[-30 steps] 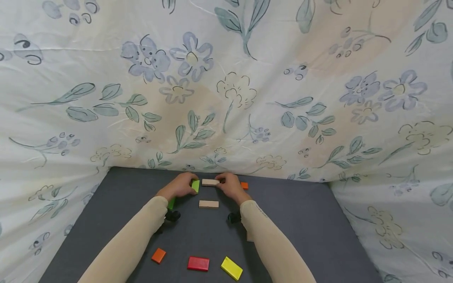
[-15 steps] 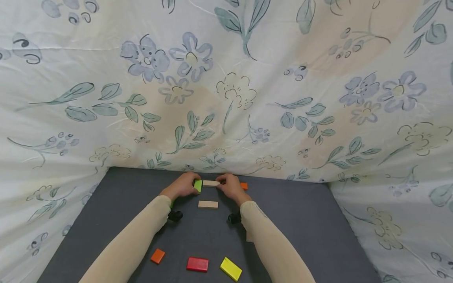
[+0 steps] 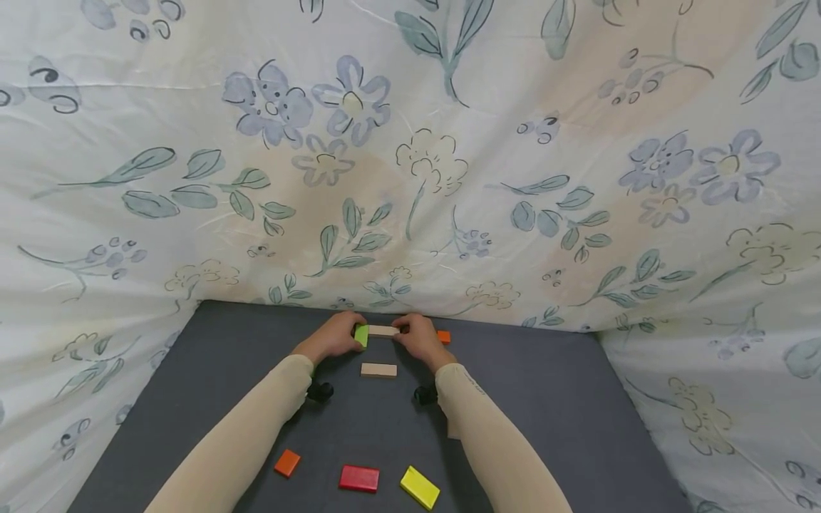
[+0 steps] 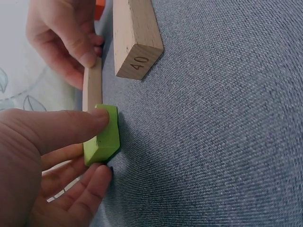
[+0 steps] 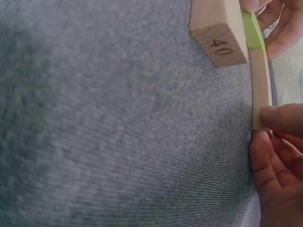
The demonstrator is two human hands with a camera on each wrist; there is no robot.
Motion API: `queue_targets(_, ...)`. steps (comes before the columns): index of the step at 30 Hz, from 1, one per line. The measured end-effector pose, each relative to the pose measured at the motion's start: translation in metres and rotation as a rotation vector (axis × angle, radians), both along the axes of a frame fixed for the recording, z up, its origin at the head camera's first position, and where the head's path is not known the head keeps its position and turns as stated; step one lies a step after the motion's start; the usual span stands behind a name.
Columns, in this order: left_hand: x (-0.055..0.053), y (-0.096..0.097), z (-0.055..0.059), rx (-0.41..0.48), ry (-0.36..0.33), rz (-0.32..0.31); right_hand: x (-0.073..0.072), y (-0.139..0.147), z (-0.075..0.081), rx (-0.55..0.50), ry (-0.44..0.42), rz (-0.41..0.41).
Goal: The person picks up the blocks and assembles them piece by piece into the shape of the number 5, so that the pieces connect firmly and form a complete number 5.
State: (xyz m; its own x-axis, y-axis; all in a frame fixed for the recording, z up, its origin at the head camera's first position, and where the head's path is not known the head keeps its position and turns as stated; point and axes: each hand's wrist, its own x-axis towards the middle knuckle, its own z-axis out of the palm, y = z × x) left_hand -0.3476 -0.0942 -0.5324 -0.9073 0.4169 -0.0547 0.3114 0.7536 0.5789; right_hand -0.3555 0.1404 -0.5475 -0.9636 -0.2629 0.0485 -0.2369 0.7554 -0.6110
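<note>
At the back of the grey cloth, my left hand [image 3: 335,336] pinches a lime-green wooden block [image 4: 108,135] between thumb and fingers. The green block's end meets the end of a plain wooden block [image 5: 260,87]. My right hand [image 3: 420,339] holds that plain block by its other end, thumb on its top edge and fingers curled at its end. Together the two blocks form a row along the back edge. A second plain block [image 3: 378,370], stamped 40 on its end, lies a little nearer, parallel to the row, with neither hand on it.
An orange block [image 3: 444,336] lies just right of my right hand. Nearer the front are a small orange block [image 3: 287,463], a red block [image 3: 359,479] and a yellow block [image 3: 420,487]. A floral curtain [image 3: 410,178] hangs behind the grey cloth [image 3: 545,413].
My left hand has moved slightly right with the green block, closing the gap to the plain block. The right hand has stayed nearly in place.
</note>
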Motion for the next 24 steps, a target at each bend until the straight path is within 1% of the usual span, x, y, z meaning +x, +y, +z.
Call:
queue_targets(4, 0.000, 0.001, 0.000, -0.002, 0.000, -0.005, 0.000, 0.000, -0.002, 0.001, 0.004, -0.007)
queue_targets(9, 0.001, 0.002, 0.002, -0.013, -0.002, 0.004, 0.000, 0.000, -0.001, -0.006, 0.010, -0.003)
queue_targets(15, -0.003, 0.003, 0.002, -0.019, -0.005, -0.010, 0.000, 0.001, 0.000, -0.008, -0.002, -0.009)
queue_targets(20, -0.007, 0.003, -0.001, -0.018, 0.004, -0.026, -0.002, 0.001, -0.001, -0.028, -0.017, -0.016)
queue_targets(24, -0.010, 0.002, -0.002, -0.022, -0.002, -0.021, -0.005, 0.001, -0.002, -0.036, -0.037, -0.023)
